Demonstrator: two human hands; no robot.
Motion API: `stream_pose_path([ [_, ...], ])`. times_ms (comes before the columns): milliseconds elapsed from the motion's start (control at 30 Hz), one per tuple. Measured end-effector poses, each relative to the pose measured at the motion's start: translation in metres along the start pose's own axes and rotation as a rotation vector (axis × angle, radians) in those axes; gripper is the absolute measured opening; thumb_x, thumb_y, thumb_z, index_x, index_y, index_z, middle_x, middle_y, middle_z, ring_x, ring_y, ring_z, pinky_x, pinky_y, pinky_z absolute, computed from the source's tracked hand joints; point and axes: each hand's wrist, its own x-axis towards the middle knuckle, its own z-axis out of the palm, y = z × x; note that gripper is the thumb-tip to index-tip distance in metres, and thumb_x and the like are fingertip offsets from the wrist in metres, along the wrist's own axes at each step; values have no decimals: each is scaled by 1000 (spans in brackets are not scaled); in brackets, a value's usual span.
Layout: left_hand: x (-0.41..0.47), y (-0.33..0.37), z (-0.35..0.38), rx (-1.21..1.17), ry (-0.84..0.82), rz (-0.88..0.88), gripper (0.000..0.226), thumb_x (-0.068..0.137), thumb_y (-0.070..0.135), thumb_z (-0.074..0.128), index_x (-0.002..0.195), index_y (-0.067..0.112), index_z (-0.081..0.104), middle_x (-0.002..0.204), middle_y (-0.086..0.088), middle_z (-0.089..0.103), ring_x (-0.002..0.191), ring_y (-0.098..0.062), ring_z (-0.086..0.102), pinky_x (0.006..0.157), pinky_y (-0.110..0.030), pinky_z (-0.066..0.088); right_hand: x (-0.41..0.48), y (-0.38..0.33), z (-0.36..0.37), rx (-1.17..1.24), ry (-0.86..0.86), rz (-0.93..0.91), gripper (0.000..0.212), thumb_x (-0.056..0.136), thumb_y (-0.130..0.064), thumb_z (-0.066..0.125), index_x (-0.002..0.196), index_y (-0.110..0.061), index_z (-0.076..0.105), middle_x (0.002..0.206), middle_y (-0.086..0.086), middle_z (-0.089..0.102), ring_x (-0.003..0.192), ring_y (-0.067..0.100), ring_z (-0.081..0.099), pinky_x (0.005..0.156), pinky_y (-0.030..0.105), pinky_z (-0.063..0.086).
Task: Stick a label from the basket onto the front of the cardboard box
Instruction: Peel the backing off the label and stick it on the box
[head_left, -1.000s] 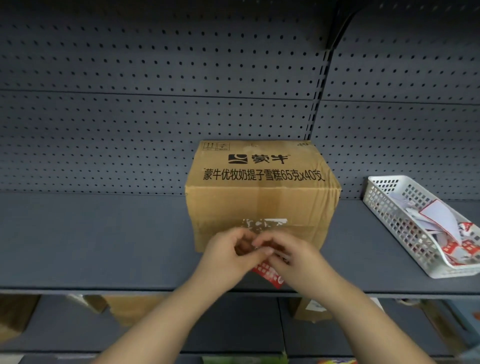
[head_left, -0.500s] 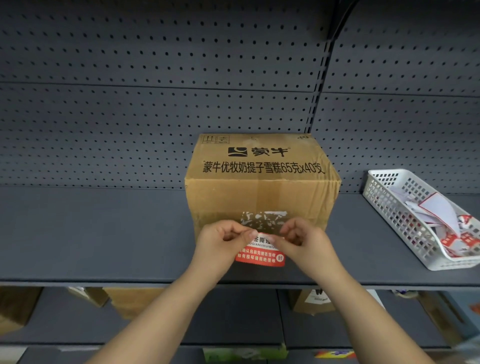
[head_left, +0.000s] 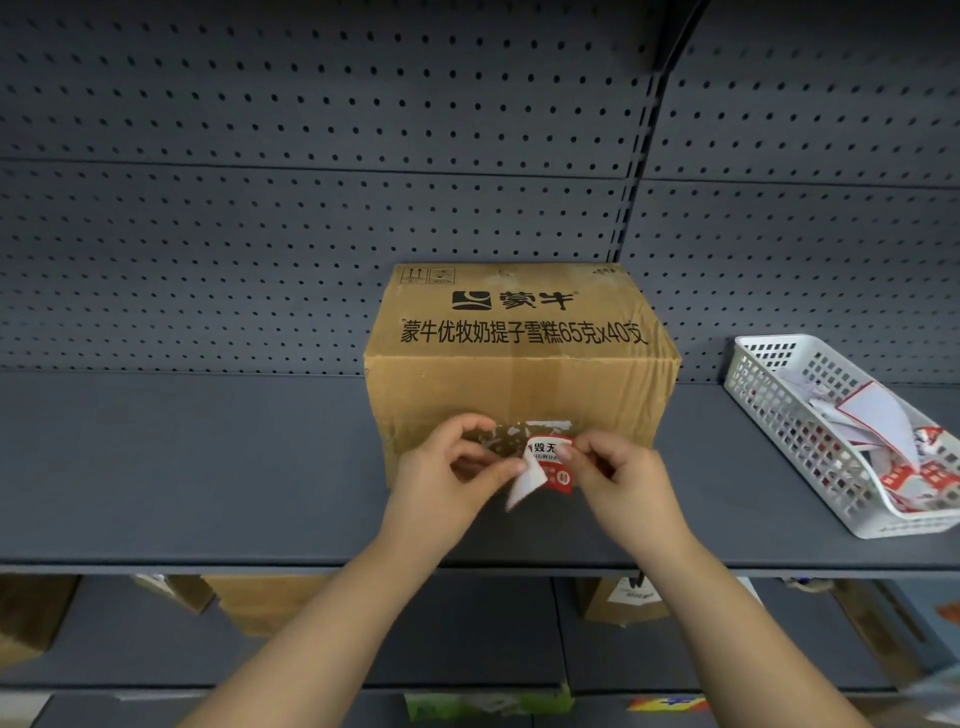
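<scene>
Pinching label (head_left: 551, 462) with both hands' fingers | basket (head_left: 769, 415) holding more labels

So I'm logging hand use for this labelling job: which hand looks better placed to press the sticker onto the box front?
Probably the right hand: it pinches the red label against the cardboard box front, while the left hand grips only the white backing peeling away.

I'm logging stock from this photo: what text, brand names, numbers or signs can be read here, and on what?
"蒙牛" with a logo: top of the cardboard box.
"蒙牛优牧奶提子雪糕65克x40支": same top, below the brand.
Handling symbols, box's top-left corner: too small to read.
"毁无" and part of "UIWUX": red and white label, held between left hand and right hand; rest hidden.
Labels in the white basket: unreadable.
</scene>
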Motion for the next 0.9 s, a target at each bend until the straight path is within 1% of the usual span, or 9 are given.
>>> stream_pose_path([
  [133,-8,-1,-1,136,-54,104,62,59,71,68,109,35,59,88,14,70,80,2,65,66,-21,53,-2,-2,-2,-14,-1,-37,26,87,-31,62,64,-19,60,53,-6,53,51,4,45,49,18,34],
  [233,-14,1,0,212,-113,190,67,55,75,68,108,36,58,88,22,66,78,6,62,61,-14,50,-4,-6,-3,-30,-10,-45,24,86,-33,63,66,-20,61,57,-9,58,55,2,52,49,13,38],
  [400,-12,-2,7,223,56,198,23,83,50,61,92,28,65,77,16,68,71,1,64,56,-21,50,-5,-3,-4,-77,-13,-58,27,87,-34,61,65,-19,58,55,-6,56,54,5,50,48,18,38],
  [500,-7,-4,4,215,36,157,37,86,55,48,91,24,68,77,9,71,72,-2,65,56,-26,53,-5,-1,-4,-62,-16,-33,27,87,-35,61,67,-17,59,58,-6,59,57,4,52,49,17,39],
  [600,-2,-2,1,355,19,194,42,88,56,42,89,23,68,65,8,66,58,-8,60,49,-31,49,-4,1,-2,-28,4,2,27,87,-38,59,71,-17,63,62,-6,62,57,2,53,50,17,41],
  [700,4,0,1,607,91,293,38,90,48,46,79,19,67,52,12,52,42,-11,49,38,-22,33,-1,3,1,-54,33,8,26,88,-41,57,74,-21,64,65,-8,64,60,3,57,51,23,45],
  [767,8,1,0,693,135,333,33,89,42,53,72,17,66,48,7,56,38,-15,50,37,-17,25,2,4,5,-98,44,-4,26,88,-43,55,78,-22,65,69,-9,66,64,5,60,53,30,50],
  [833,11,1,1,743,151,363,33,88,41,54,69,16,66,50,2,63,38,-17,55,37,-16,23,5,6,8,-135,67,-13,26,90,-44,54,83,-21,65,75,-5,70,69,10,64,54,35,54],
  [900,13,0,3,780,158,372,32,88,39,55,70,15,66,54,0,66,40,-19,58,39,-17,26,7,6,11,-175,94,-43,25,90,-42,54,86,-20,66,79,-2,72,70,12,64,53,32,53],
])
